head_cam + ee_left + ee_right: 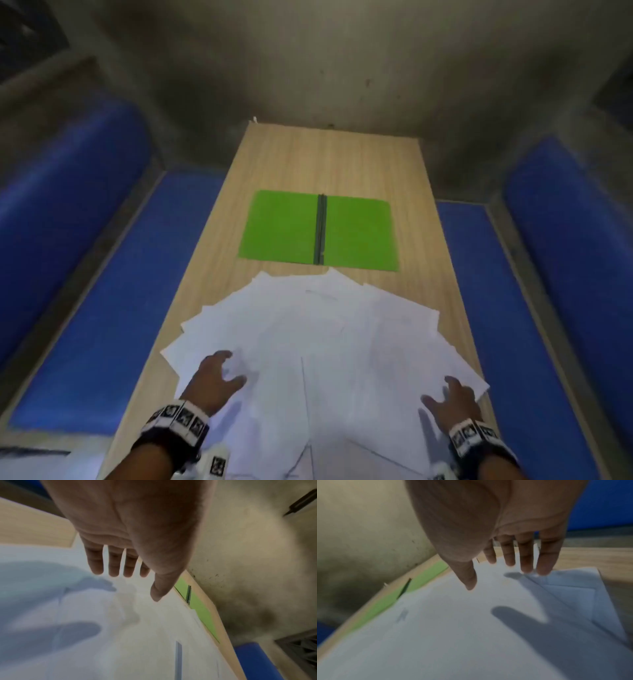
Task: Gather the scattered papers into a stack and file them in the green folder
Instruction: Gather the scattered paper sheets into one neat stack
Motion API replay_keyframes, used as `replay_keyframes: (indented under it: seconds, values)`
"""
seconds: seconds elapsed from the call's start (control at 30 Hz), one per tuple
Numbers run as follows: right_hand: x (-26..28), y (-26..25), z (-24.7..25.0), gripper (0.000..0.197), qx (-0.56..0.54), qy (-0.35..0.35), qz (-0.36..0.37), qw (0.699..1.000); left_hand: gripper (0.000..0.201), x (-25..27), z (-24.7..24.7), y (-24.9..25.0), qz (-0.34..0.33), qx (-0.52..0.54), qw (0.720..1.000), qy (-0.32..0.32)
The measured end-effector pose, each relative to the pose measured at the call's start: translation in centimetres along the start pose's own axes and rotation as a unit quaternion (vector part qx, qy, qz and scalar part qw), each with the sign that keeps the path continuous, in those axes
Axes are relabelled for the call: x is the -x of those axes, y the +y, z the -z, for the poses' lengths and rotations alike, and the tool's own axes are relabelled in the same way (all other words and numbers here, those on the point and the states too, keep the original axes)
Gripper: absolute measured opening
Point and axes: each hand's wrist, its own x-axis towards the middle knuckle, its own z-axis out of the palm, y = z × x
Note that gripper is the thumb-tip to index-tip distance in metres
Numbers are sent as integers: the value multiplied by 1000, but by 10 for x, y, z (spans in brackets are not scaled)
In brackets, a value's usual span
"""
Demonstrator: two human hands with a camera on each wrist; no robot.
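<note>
In the head view the worktop point(329, 161) is a narrow strip running toward 12 o'clock, hemmed by blue padded benches point(102, 308) at 9 and 3 o'clock and closed by a grey wall point(342, 68) at 12. Scattered papers point(318, 335) cover its near half edge to edge. The open green folder point(318, 230) lies flat just beyond them at 12 o'clock. Bare wood shows between folder and wall, and in thin margins at the folder's 9 and 3 o'clock sides.
</note>
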Motion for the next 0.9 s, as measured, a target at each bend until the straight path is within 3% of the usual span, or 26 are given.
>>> replay_keyframes:
  seconds: [0.1,0.2,0.27,0.37,0.43,0.53,0.6,0.7,0.77,0.9]
  values:
    - [7,-13,-10,83,118,-15,37,992,90,-20,-18,9,30,-34,999,-13]
    - [16,-30,-28,80,166,-54,86,981,94,-30,-39,18,44,-112,992,-37]
    - [20,-39,-40,79,196,-68,114,971,82,-25,-52,31,38,-130,988,-72]
    - [30,-51,-56,74,200,-57,191,959,25,-14,-70,48,15,-110,987,-120]
    - [34,-52,-61,73,164,-29,218,962,27,-4,-80,55,10,-77,987,-138]
    - [32,-47,-55,80,107,49,116,986,28,3,-88,52,23,10,989,-146]
    - [28,-43,-49,89,69,43,26,996,59,5,-93,48,45,67,986,-148]
    - [32,-42,-56,83,63,-17,36,997,78,9,-106,40,64,118,976,-173]
    - [39,-46,-66,75,47,-56,74,995,73,17,-115,43,71,148,968,-189]
    - [46,-52,-71,59,-63,-97,89,989,38,36,-119,62,33,123,981,-145]
